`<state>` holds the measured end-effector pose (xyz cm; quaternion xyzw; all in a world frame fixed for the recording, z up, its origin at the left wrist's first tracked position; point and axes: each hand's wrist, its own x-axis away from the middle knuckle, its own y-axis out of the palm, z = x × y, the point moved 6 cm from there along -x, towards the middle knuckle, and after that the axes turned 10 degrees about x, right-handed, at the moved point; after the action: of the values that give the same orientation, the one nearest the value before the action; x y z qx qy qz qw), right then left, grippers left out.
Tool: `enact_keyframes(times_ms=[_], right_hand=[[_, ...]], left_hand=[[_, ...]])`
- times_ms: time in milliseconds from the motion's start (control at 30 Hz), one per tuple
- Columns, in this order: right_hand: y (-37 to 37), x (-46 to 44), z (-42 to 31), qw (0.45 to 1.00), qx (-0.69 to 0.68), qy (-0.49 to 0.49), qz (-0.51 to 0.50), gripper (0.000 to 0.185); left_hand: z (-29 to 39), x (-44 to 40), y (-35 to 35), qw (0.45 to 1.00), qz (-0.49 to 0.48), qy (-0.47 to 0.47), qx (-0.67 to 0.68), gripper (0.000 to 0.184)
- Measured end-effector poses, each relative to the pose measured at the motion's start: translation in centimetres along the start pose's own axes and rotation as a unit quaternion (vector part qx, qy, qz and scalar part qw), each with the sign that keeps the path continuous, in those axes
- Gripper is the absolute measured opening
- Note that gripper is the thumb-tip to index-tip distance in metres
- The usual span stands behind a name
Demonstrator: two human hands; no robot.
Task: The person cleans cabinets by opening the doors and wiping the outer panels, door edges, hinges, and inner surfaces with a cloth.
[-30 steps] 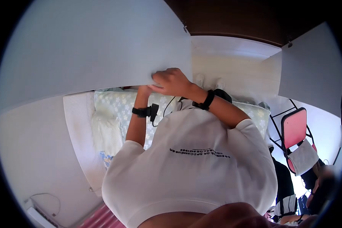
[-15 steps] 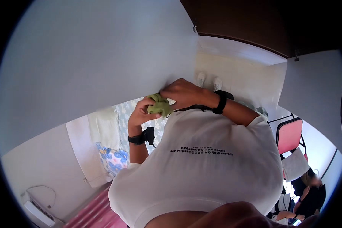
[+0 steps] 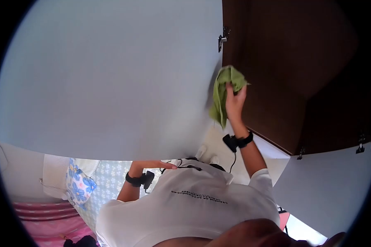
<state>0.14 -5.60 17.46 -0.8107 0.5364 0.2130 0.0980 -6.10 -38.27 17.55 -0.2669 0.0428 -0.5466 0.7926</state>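
My right hand (image 3: 235, 103) is closed on a crumpled green cloth (image 3: 224, 92), raised by the hinge side of a large pale cabinet door (image 3: 111, 82). One end of the cloth hangs down beside the door face; whether it presses on the door is hard to see. My left hand (image 3: 152, 164) is low, just under the door's bottom edge and in front of my waist. Its visible fingers are stretched out, with no object seen in them; the door edge partly hides it. Both wrists wear black bands with small devices.
A dark brown cabinet interior (image 3: 272, 90) opens at right, with a metal hinge (image 3: 221, 40) near the cloth. Another pale door (image 3: 325, 189) stands open at lower right. A floral bed (image 3: 111, 177) and pink curtain (image 3: 45, 218) lie at lower left.
Both hands were together at the green cloth near the door's bottom edge. The right hand has carried it up toward the hinge, unfolding it; the left hand has let go. The view has shifted.
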Motion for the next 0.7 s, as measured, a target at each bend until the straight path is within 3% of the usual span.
enact_keyframes(times_ms=[100,167,300,367,500,700], right_hand=[[-0.2,-6.0,0.1,0.998,-0.006,-0.061,0.012,0.029],[0.0,-10.5,-1.1,0.978,0.098,-0.182,0.018,0.031],[1.5,-13.5,-5.0,0.958,0.133,-0.254,-0.032,0.037],[2.1,-13.8,-5.9,0.877,0.266,-0.400,-0.023,0.042],[1.7,-17.2,-4.7,0.911,0.236,-0.333,-0.061,0.042],[1.6,-19.2,-2.7,0.917,0.240,-0.314,-0.052,0.036]], left_hand=[[0.8,-0.7,1.5,0.999,-0.005,-0.038,0.008,0.061],[1.0,-1.5,1.8,0.999,-0.007,-0.002,-0.050,0.053],[1.1,-1.2,2.7,0.985,-0.012,0.064,-0.160,0.041],[0.8,-0.7,2.8,0.981,-0.006,0.070,-0.183,0.040],[0.2,-0.4,2.7,0.979,0.013,0.061,-0.193,0.039],[-0.4,0.4,2.5,0.980,0.031,0.048,-0.191,0.037]])
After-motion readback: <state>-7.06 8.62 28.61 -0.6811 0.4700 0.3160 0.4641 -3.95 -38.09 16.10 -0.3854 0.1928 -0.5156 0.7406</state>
